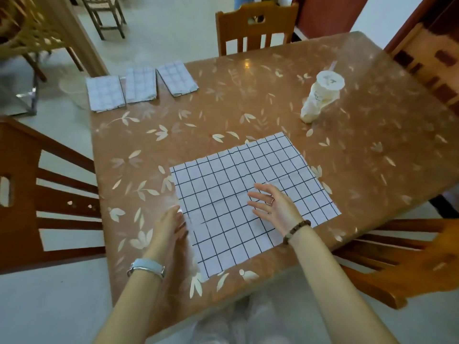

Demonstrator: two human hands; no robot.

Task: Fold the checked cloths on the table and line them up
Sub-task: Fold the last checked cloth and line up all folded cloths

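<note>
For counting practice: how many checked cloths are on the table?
4: first folded cloth, second and third in a row at the far left corner; the unfolded cloth flat at the near edge.

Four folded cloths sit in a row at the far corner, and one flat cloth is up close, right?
No, the head view shows three folded cloths in that row, not four. The one flat cloth up close is right.

A lidded cream drink cup (pixel 320 98) (a straw pokes from its lid) stands toward the tabletop's (pixel 248 103) far right corner. Wooden chair (pixel 255 28) at the far edge, second chair (pixel 29 194) at the left edge, third chair (pixel 409 264) at the near right corner.
</note>
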